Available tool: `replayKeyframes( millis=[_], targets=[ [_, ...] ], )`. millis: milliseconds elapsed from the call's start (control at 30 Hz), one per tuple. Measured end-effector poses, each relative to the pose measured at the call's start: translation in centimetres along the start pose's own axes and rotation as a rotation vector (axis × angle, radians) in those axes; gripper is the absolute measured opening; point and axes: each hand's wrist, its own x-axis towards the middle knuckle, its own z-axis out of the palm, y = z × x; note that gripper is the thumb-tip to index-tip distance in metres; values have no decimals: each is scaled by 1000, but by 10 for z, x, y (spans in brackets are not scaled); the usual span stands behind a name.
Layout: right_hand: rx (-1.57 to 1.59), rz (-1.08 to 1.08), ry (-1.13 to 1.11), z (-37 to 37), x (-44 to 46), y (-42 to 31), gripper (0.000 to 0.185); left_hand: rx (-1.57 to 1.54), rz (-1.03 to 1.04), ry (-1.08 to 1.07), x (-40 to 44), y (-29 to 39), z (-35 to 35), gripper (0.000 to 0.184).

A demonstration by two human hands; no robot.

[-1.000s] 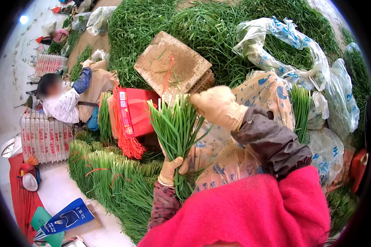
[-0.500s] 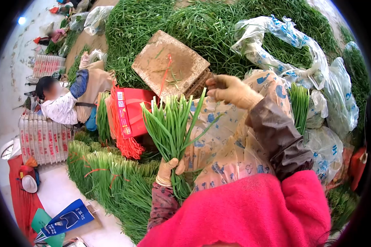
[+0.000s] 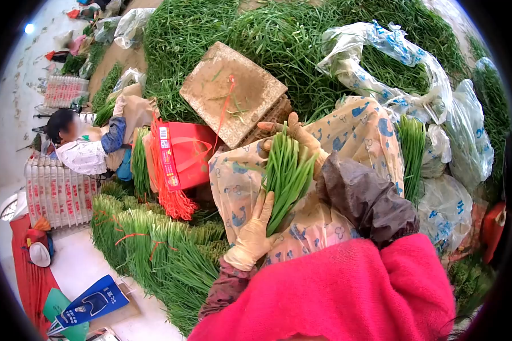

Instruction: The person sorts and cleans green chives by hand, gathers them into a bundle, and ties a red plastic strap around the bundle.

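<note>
A bunch of long green stalks [image 3: 287, 179] lies slanted over my patterned apron [image 3: 233, 190], cut ends toward the top. My left hand [image 3: 253, 238], in a pale glove, rests against the bunch's lower left side with its fingers stretched out. At the bunch's upper right is my right hand [image 3: 304, 142], also gloved, its fingers spread and the palm behind the stalk ends. Left of the bunch stands a red bag [image 3: 190, 156] with red ties [image 3: 176, 202] hanging over its side. A dirty board [image 3: 233, 94] sits just above the hands.
Loose greens [image 3: 193, 40] are heaped across the top. Upright bundles [image 3: 148, 233] line the lower left. Plastic bags [image 3: 466, 136] lie at the right. A co-worker [image 3: 85, 145] sits at the left by stacked white crates [image 3: 60, 193]. A blue sign [image 3: 94, 301] is at the lower left.
The bunch has moved right and onto my lap. My left hand has opened from its grip round the stalks, and my right hand has come in against the bunch with fingers spread.
</note>
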Motion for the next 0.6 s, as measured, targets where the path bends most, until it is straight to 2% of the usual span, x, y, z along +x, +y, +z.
replayKeyframes(
  millis=[33, 100, 133, 167, 233, 267, 333, 367, 433, 467, 533, 567, 600],
  targets=[
    [-1, -2, 7, 5, -4, 0, 78, -6, 2, -4, 0, 0, -10, 95],
    [-17, -63, -11, 19, -17, 0, 79, 256, 172, -205, 1, -6, -44, 93],
    [-5, -37, 112, 24, -22, -3, 79, 142, 219, -230, 3, -18, -61, 90],
    [-6, -33, 116, 26, -23, -3, 79, -191, 85, -147, -3, -15, -77, 88],
    [95, -54, -7, 29, -25, 0, 75, -626, 3, -46, 0, -16, -94, 96],
    [94, -66, -36, 33, -26, 1, 74, -628, -5, -44, 10, -17, -93, 96],
    [118, -54, -60, 38, -27, 4, 75, -942, 141, 13, 41, -20, -79, 103],
    [132, -53, -88, 41, -28, 5, 76, -944, 137, 9, 53, -21, -66, 103],
    [66, -38, -80, 41, -29, 3, 78, -1001, 201, -190, 72, -27, -31, 107],
    [44, -43, -75, 41, -29, 2, 78, -922, 133, -278, 73, -39, -14, 106],
    [-5, -3, -121, 40, -30, -6, 77, -860, -34, -507, 71, -30, 6, 89],
    [-5, -6, -109, 36, -31, -14, 77, -869, -34, -516, 68, -27, 11, 89],
    [-172, -30, 63, 30, -32, -22, 74, -1011, -140, -524, 64, -23, 15, 82]
  ],
)
